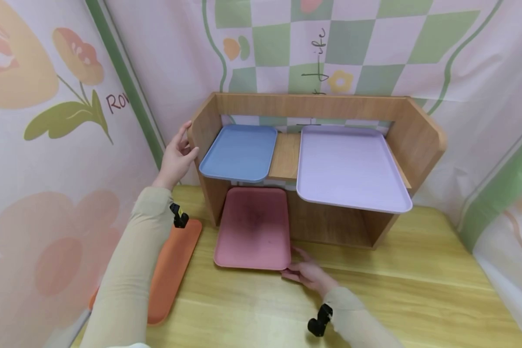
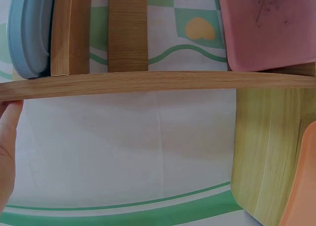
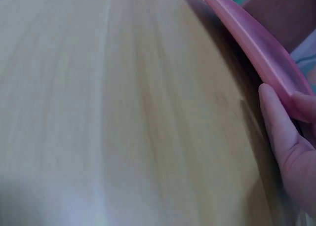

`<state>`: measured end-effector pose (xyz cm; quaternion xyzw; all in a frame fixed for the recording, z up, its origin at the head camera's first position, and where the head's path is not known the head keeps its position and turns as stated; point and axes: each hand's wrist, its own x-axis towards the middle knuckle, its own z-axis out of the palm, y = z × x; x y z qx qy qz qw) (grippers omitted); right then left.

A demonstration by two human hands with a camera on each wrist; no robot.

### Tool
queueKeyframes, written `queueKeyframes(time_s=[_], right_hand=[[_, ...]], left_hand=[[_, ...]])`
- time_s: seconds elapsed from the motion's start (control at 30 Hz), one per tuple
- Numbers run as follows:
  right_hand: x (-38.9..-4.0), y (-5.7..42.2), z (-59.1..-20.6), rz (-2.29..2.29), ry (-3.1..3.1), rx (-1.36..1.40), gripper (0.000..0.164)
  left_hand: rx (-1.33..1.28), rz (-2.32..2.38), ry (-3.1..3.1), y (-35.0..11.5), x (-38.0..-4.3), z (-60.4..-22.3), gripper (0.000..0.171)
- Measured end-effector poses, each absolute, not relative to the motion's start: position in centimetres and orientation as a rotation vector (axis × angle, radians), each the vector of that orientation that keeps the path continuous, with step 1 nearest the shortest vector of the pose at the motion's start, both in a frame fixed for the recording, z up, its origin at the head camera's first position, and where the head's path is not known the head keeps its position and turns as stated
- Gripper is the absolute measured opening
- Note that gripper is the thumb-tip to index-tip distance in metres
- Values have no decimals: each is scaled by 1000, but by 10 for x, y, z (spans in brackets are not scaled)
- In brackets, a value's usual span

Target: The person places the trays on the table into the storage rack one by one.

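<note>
A pink tray [image 1: 252, 232] sits low at the left of a wooden two-level shelf [image 1: 304, 104], its far end inside the lower opening and its near end sticking out over the table. My right hand [image 1: 311, 273] pinches its near right corner; the right wrist view has the thumb and fingers at the pink rim [image 3: 256, 43], close over the wood. Up at the left, my left hand [image 1: 176, 157] rests its fingertips against the outer face of the shelf's side panel [image 2: 148, 83]. A blue tray [image 1: 239, 152] and a larger lilac tray [image 1: 352, 166] lie on the upper level.
An orange tray [image 1: 174, 270] lies on the table [image 1: 252, 309] at the left, partly hidden by my left sleeve. Patterned cloth [image 1: 274, 43] hangs right behind the shelf and along the left side. The lower right compartment [image 1: 330, 224] is under the lilac tray.
</note>
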<state>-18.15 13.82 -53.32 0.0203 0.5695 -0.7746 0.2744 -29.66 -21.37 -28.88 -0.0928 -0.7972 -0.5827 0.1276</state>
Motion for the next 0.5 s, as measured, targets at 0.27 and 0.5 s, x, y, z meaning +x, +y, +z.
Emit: queueKeyframes(time_s=[0.27,0.5], right_hand=[[-183,118,-534,-2130,1518,53,75],[-188,106,-536,-2168,1565,103,71]], left_hand=[[-271,-1694,-2320,-213,-297,-289,69],[-261,-1682,-2326,-213,-298,-289,69]])
